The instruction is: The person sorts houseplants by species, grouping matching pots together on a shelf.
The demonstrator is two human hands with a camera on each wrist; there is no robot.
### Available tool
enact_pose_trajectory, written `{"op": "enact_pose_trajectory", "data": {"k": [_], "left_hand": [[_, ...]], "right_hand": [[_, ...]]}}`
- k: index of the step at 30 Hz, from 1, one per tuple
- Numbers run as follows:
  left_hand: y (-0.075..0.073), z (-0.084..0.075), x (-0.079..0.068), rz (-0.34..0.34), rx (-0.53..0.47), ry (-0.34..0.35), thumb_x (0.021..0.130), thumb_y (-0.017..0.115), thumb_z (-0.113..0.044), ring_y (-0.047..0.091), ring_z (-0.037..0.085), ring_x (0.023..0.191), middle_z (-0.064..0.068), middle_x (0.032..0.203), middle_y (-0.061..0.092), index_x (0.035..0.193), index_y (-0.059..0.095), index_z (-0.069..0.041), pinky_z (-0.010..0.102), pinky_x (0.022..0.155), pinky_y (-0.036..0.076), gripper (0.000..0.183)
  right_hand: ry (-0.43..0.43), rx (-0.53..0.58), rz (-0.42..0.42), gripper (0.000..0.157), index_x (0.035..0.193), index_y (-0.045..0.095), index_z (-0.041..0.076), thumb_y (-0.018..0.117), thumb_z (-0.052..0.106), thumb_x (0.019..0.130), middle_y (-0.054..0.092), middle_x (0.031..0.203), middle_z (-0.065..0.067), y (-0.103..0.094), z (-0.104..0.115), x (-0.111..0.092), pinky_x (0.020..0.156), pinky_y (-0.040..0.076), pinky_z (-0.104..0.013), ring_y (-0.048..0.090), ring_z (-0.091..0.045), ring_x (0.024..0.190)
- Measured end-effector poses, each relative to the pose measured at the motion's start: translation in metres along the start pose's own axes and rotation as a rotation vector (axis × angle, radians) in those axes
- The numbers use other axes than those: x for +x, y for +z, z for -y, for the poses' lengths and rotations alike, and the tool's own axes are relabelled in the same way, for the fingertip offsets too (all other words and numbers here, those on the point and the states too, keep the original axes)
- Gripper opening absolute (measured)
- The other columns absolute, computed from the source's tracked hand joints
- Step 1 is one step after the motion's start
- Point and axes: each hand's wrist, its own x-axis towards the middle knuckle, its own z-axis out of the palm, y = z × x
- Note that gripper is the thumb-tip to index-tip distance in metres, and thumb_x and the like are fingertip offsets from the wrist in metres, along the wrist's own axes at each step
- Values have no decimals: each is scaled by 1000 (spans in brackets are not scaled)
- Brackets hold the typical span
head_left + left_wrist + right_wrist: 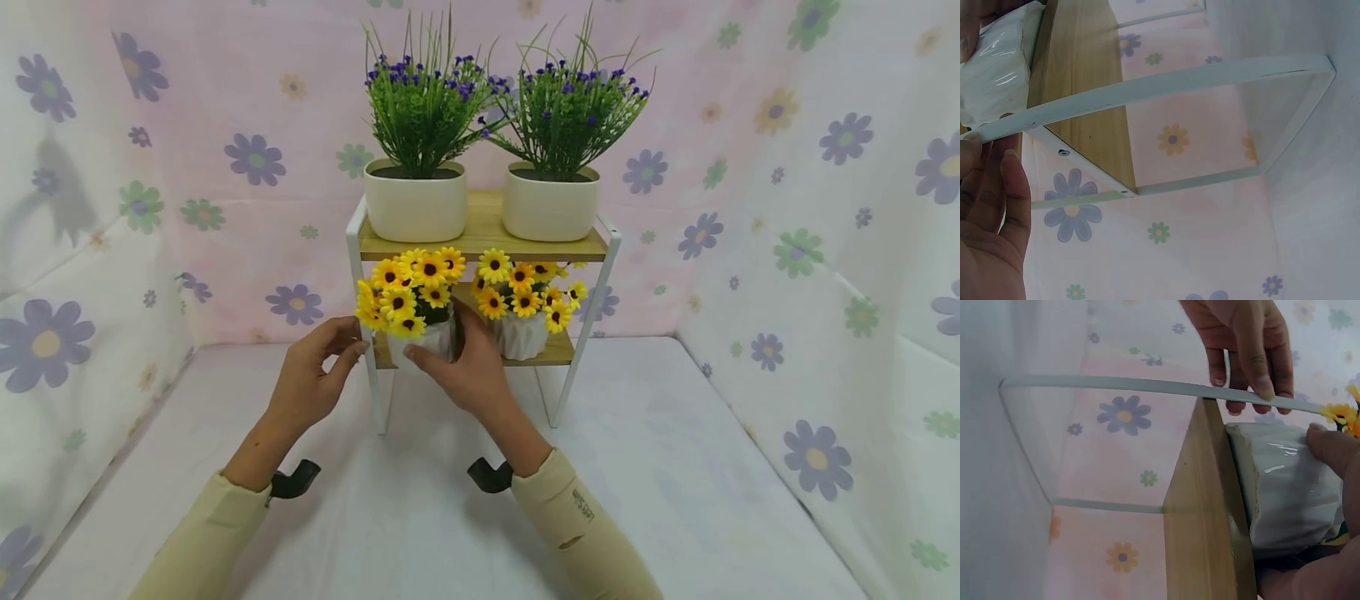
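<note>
My right hand point(476, 367) grips the white ridged pot point(429, 346) of yellow artificial flowers point(408, 287), thumb on the front and fingers round its right side. This pot is on the left of the lower board point(558, 350) of a small two-tier shelf stand. My left hand point(311, 379) pinches the stand's white left frame bar point(1244, 395); in the right wrist view the thumb lies in front of it and the fingers behind. A second white pot point(522, 335) of yellow flowers stands just right of my right hand.
On the upper board point(483, 225) stand two cream planters, a left one point(415, 204) and a right one point(551, 204), with tall grass and purple flowers. White cloth point(675, 467) covers the table. Flower-patterned curtains point(255, 158) close in the back and sides.
</note>
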Motion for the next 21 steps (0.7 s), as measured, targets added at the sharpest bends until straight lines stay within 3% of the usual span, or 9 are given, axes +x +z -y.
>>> {"op": "enact_pose_trajectory", "data": {"k": [5,11,17,21], "left_hand": [[0,1,-2,1,-7,7,93,66,3,68,13,92,4,109,68,122,62,-3,10,82,51,30],[0,1,-2,-2,-7,10,93,66,4,67,13,92,4,108,67,122,62,-3,9,83,50,30],[-1,0,0,-6,-5,11,93,66,4,67,14,93,4,109,67,122,62,-3,9,85,50,31],[1,1,-1,-9,-11,1,93,65,4,67,14,93,4,109,67,122,61,-3,9,84,50,30]], "right_hand": [[-84,-63,-51,85,153,35,27,82,39,83,40,151,13,2,0,-7,116,34,-39,35,-6,141],[-178,-136,-74,87,153,34,19,84,32,82,41,152,3,0,1,-14,115,37,-41,38,-15,141],[-114,-245,-42,86,152,35,9,80,38,85,45,151,-7,-6,2,-26,108,45,-41,45,-21,136],[-106,-278,-14,84,152,36,9,79,39,86,45,150,-6,-12,4,-35,110,43,-42,45,-21,137]]}}
